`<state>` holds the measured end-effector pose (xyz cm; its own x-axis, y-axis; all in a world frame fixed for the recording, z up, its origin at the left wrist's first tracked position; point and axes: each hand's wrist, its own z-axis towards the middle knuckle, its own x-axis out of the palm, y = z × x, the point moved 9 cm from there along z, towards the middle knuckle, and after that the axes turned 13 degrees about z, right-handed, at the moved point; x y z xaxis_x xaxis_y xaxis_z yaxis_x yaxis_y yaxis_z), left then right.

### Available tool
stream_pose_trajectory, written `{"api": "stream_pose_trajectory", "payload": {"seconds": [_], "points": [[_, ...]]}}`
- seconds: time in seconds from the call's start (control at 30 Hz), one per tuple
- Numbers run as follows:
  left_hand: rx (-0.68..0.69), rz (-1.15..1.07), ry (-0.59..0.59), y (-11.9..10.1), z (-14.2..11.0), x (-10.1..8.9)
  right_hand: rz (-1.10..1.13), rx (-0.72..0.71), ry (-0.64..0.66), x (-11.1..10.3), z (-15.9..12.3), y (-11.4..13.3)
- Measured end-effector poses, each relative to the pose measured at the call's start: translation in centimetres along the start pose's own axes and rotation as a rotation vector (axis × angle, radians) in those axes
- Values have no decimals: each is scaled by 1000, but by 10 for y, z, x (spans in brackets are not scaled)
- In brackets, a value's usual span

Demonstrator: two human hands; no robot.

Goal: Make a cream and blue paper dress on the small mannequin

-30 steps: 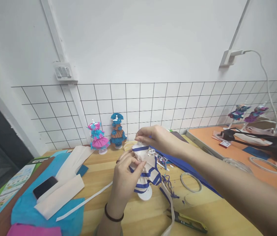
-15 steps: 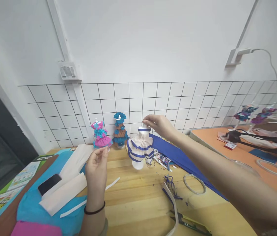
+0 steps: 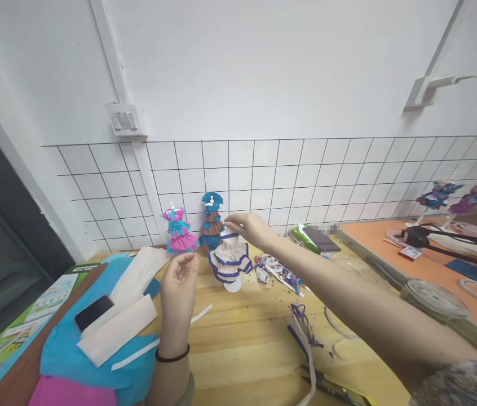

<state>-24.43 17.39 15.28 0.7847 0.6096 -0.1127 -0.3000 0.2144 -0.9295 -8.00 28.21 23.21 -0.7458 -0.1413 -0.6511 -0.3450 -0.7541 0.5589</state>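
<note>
My right hand (image 3: pixel 250 228) reaches across from the right and pinches the top of a small dress form in a white paper dress (image 3: pixel 230 258). Blue bands trim the dress's ruffles, and its white round base (image 3: pixel 232 285) rests on the wooden table, slightly tilted. My left hand (image 3: pixel 180 282) is raised left of the dress, thumb and fingertips pressed together; whatever is in them, if anything, is too small to make out. Behind it stand a pink-and-blue paper dress (image 3: pixel 181 228) and a brown-and-teal one (image 3: pixel 212 225).
White paper strips (image 3: pixel 118 330), a phone (image 3: pixel 93 313) and blue paper (image 3: pixel 63 344) lie at left. Paper scraps (image 3: pixel 278 273), blue trimmings (image 3: pixel 304 324), yellow-black scissors (image 3: pixel 335 389) and a green pack (image 3: pixel 304 237) are at right. A wire grid (image 3: pixel 264 169) backs the table.
My right hand and the dressed form have shifted left, close to the brown-and-teal dress. The long blue paper sheet behind them is out of view, and the green pack now shows there.
</note>
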Motion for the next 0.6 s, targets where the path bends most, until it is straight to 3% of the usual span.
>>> {"api": "stream_pose_trajectory", "payload": {"seconds": [0.4, 0.6], "points": [[-44, 169, 107, 25, -1, 36, 397, 96, -128, 7, 3, -42], [273, 335, 64, 11, 11, 64, 563, 138, -157, 7, -9, -49]]}}
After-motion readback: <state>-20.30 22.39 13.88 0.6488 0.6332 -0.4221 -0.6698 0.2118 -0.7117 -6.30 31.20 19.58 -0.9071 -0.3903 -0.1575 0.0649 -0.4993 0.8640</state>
